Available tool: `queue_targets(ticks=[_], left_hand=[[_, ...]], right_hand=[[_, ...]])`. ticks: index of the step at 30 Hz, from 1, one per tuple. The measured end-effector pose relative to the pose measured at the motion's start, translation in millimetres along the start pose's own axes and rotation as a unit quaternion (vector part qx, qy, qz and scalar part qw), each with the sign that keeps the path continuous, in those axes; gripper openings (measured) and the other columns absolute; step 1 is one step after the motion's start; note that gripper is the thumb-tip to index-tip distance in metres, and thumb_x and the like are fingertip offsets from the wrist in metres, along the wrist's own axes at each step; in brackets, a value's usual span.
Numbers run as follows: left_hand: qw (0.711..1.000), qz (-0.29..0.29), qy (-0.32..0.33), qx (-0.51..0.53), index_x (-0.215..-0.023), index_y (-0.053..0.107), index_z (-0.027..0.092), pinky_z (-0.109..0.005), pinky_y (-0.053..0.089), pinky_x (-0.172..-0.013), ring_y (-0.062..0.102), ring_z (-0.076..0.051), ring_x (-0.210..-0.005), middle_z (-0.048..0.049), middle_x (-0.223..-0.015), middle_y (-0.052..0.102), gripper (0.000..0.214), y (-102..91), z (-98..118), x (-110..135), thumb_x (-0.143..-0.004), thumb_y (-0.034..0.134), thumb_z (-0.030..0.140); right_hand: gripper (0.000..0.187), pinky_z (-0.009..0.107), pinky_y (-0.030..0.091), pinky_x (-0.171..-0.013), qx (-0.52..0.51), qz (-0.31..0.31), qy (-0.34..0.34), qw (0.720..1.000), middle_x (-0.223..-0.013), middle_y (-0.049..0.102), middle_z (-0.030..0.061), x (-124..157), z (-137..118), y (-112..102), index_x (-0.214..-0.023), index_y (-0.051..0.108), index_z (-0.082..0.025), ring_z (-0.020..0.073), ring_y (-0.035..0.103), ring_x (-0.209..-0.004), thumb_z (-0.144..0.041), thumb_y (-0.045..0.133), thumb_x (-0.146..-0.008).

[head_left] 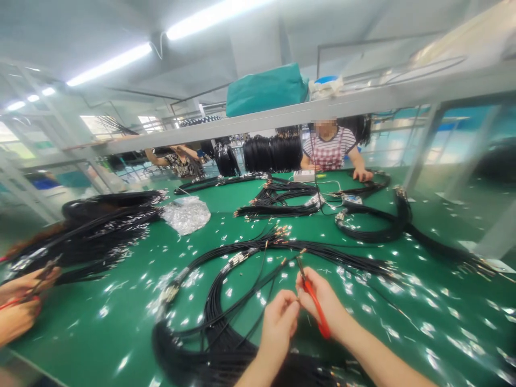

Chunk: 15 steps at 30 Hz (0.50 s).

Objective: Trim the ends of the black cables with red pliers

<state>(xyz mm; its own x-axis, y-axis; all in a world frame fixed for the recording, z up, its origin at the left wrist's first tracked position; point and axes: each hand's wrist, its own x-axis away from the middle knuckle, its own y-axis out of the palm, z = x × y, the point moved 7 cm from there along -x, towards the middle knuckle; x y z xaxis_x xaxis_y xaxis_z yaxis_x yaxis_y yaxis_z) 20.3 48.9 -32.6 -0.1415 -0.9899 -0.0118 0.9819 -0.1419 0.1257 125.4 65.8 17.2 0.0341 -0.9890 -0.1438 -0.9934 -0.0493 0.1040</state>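
Note:
My left hand (279, 320) is closed in a pinch, its fingertips meeting those of my right hand; the small piece between them is too small to name. In my right hand (320, 301) are red-handled pliers (316, 309), their dark jaws pointing up and away from me. Just beyond both hands, a bundle of black cables (342, 258) with copper-coloured ends lies across the green table (133, 322). Another thick black cable bundle (220, 298) curves round to the left and passes under my wrists.
At the left edge, another person's hands (24, 301) hold a red-handled tool beside a pile of black cables (100, 231). A clear plastic bag (186, 215) and a coiled bundle (374, 228) lie further back. A co-worker (330, 148) sits opposite, beneath a shelf (258, 121). Small white scraps litter the table.

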Motion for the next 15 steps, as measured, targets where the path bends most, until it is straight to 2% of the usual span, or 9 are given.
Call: queue_targets(ticks=[3,6,9,12,15], left_hand=[[0.998,-0.018,-0.023,0.057,-0.071,0.051,0.016,-0.017,0.022,-0.039,0.031,-0.004,-0.039,0.0066,-0.046,0.038,0.025,-0.6,-4,-3,-0.072,0.060,0.039],[0.997,-0.033,-0.016,0.065,-0.071,0.051,0.016,-0.017,0.022,-0.039,0.033,-0.004,-0.040,0.0039,-0.052,0.047,0.024,-1.2,-1,-4,-0.072,0.061,0.037],[0.998,-0.025,0.045,-0.024,-0.069,0.054,0.015,-0.019,0.026,-0.041,0.036,-0.005,-0.042,0.0009,-0.057,0.052,0.020,-4.1,10,-4,-0.075,0.058,0.034],[0.988,0.006,0.100,-0.116,-0.068,0.056,0.017,-0.020,0.030,-0.045,0.039,-0.008,-0.045,0.0006,-0.056,0.051,0.018,-7.9,21,-1,-0.078,0.053,0.030],[0.977,0.028,0.130,-0.165,-0.069,0.057,0.018,-0.022,0.033,-0.048,0.043,-0.010,-0.050,-0.0007,-0.061,0.053,0.016,-8.7,26,1,-0.079,0.051,0.028]], right_hand=[[0.015,0.025,0.038,-0.056,-0.006,0.017,-0.018,1.000,-0.062,0.046,-0.0037,1,1,0,-0.066,0.048,-0.021,0.0116,0.043,-0.057,-0.024,0.063,-0.063],[0.015,0.023,0.036,-0.051,-0.076,-0.027,0.037,0.996,-0.064,0.046,-0.0044,6,7,6,-0.072,0.047,-0.021,0.0098,0.042,-0.054,-0.023,0.060,-0.066],[0.017,0.022,0.034,-0.048,-0.146,-0.074,0.092,0.982,-0.066,0.046,-0.0051,11,11,11,-0.078,0.045,-0.021,0.0081,0.041,-0.050,-0.023,0.059,-0.068],[0.019,0.022,0.034,-0.050,-0.137,-0.049,0.083,0.986,-0.065,0.046,-0.0050,11,7,8,-0.079,0.046,-0.020,0.0083,0.041,-0.053,-0.023,0.061,-0.069],[0.021,0.023,0.035,-0.052,-0.104,-0.024,0.063,0.992,-0.065,0.046,-0.0040,10,2,6,-0.077,0.047,-0.020,0.0098,0.041,-0.056,-0.025,0.064,-0.067]])
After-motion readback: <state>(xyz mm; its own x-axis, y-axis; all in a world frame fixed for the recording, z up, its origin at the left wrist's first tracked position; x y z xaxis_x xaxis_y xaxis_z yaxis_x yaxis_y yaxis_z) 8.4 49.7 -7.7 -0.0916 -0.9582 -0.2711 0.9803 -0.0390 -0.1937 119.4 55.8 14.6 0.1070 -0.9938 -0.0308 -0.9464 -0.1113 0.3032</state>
